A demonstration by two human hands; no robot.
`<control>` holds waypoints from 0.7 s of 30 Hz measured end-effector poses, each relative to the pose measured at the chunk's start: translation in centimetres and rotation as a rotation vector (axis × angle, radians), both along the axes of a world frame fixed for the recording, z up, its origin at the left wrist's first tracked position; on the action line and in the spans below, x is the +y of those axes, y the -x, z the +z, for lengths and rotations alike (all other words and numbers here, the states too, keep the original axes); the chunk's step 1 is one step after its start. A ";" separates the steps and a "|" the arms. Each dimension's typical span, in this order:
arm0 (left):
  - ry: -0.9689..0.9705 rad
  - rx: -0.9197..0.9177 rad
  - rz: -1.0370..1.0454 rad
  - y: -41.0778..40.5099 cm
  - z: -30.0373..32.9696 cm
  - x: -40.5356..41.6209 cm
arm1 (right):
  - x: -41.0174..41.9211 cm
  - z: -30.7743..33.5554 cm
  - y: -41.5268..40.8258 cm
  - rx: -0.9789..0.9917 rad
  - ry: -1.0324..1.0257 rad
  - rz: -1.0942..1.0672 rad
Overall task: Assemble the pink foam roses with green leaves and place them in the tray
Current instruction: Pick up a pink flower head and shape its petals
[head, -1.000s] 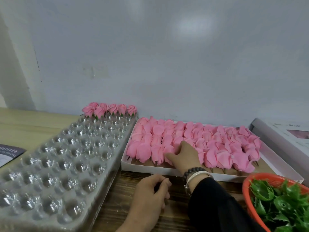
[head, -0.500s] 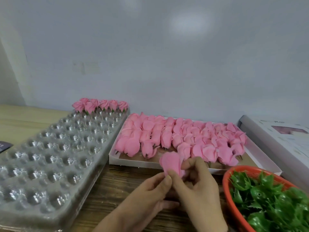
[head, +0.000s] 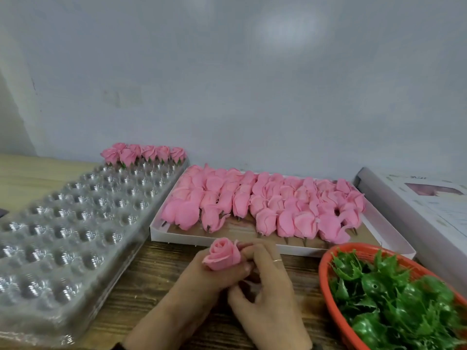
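Rose (head: 222,253), pink and open-faced, sits above the worktop (head: 156,279), gripped by the left hand (head: 214,276), whose fingers curl round its base. The right hand (head: 267,294) closes in just beside it, fingers (head: 255,251) bent and touching the rose's base; a ring shows on one. Behind them, a white box (head: 386,223) holds rows of loose roses (head: 265,200). At right, an orange basket (head: 326,269) holds green leaves (head: 394,299). At left lies the clear tray (head: 75,218), with finished roses (head: 144,152) along its far row.
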State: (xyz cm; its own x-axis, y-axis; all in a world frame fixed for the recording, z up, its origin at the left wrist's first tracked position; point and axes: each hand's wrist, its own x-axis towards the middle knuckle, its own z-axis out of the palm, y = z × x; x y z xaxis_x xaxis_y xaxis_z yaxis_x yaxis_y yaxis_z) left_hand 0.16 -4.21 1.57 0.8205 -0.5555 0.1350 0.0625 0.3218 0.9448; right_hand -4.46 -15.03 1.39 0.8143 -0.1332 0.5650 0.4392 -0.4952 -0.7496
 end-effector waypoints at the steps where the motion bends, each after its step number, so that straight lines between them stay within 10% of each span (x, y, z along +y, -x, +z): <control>1: -0.070 -0.066 0.052 -0.1 0.0 0.3 | 0.1 0.0 0.0 0.009 -0.038 0.032; 12: -0.292 -0.254 0.270 0.3 0.2 -0.2 | -0.6 0.1 0.0 0.229 -0.430 -0.017; 21: -0.283 -0.300 0.134 1.1 0.2 -0.4 | -0.6 0.6 0.8 0.035 -0.297 -0.067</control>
State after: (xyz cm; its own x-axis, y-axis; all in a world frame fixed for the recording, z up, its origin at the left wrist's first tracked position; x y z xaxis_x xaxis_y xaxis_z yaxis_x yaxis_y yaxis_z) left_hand -0.96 -4.61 1.80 0.8359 -0.4957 0.2358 -0.2527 0.0340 0.9670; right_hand -5.27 -15.59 1.98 0.8161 -0.3428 0.4653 0.3846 -0.2788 -0.8800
